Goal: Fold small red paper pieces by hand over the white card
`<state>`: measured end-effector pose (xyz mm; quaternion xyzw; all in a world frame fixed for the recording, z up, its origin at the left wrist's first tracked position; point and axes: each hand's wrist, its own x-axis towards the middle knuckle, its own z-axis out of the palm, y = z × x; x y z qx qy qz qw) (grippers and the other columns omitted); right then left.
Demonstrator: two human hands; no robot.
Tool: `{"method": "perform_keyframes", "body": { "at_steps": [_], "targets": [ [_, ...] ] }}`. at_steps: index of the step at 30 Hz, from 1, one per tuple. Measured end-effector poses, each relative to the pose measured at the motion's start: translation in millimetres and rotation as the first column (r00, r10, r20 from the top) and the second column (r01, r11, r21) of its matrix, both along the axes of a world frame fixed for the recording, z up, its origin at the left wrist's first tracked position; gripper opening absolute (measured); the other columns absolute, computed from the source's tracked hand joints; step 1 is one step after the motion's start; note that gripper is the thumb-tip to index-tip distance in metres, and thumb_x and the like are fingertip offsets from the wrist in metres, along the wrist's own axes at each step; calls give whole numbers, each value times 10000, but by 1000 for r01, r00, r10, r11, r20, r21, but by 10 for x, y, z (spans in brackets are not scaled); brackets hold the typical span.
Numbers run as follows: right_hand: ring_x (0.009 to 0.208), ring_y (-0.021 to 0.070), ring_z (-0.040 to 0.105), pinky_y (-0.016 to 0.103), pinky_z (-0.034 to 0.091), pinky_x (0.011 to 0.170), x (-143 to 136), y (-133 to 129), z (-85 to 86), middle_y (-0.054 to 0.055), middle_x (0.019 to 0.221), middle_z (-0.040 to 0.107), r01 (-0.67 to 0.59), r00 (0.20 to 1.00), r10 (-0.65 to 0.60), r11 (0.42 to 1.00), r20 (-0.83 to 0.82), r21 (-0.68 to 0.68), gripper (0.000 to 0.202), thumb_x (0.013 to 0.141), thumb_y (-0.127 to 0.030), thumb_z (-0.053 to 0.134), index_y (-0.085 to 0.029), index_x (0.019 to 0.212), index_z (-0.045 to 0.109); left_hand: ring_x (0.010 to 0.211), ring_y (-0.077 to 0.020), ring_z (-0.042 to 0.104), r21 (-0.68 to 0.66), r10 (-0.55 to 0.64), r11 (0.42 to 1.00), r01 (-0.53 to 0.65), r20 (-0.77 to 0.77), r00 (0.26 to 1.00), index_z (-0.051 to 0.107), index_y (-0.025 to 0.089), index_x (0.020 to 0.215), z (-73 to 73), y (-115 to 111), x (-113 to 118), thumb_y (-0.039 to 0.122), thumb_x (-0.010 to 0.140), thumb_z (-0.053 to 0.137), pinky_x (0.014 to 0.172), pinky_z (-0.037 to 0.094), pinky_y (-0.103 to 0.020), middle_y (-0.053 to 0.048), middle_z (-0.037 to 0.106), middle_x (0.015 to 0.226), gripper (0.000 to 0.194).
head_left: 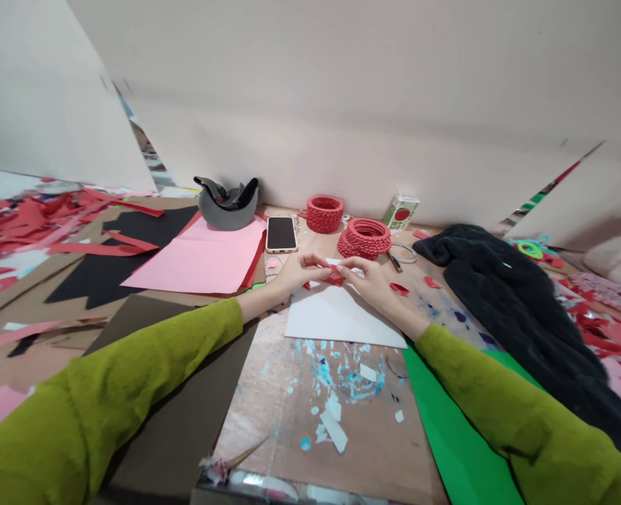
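"What do I have hold of?"
"My left hand (298, 273) and right hand (369, 282) pinch a small red piece (334, 276) in nearly closed fingertips, over the white sheet (342, 315)."
"Containers?"
"A small carton (401, 212) near the red ring (366, 240); I can't see inside. My fingers partly hide the piece."

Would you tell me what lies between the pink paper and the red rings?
The head view shows a phone and the red paper peeking from under the pink paper.
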<state>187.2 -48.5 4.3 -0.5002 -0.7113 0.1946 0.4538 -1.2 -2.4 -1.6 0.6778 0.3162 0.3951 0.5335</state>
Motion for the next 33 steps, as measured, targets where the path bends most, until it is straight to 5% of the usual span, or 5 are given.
{"method": "perform_keyframes", "body": {
  "at_steps": [5, 11, 26, 33],
  "targets": [
    [800, 202, 635, 308, 477, 718, -47, -78, 63, 64, 857, 713, 27, 998, -32, 997, 63, 72, 147, 839, -269, 567, -172, 873, 673, 846, -183, 650, 47, -22, 999, 19, 54, 998, 656, 135, 909, 2, 10, 10, 336, 692, 741, 710, 521, -271, -69, 674, 896, 308],
    [779, 195, 623, 317, 467, 726, -93, -193, 134, 59, 835, 693, 59, 983, -86, 985, 160, 164, 88, 824, -236, 586, -185, 834, 658, 833, -181, 641, -2, -69, 998, 69, -16, 998, 673, 132, 922, 47, -29, 2, 320, 718, 713, 628, 481, -233, -78, 685, 896, 280],
    [856, 205, 621, 353, 488, 783, -67, -140, 74, 63, 890, 680, -103, 977, 25, 925, 212, 366, 173, 807, -81, 564, -205, 899, 643, 814, -179, 639, -29, -31, 999, 30, -46, 998, 682, 145, 1014, -8, 44, -32, 376, 733, 688, 564, 428, -205, -88, 695, 957, 364],
    [883, 202, 607, 355, 484, 788, -16, -93, 18, 59, 921, 661, -137, 985, 98, 942, 141, 306, 132, 820, -123, 586, -215, 879, 660, 869, -165, 634, -55, -132, 989, 138, 95, 987, 715, 126, 963, -16, 69, -45, 287, 703, 739, 787, 465, -266, -100, 708, 985, 307]
  ]
}}
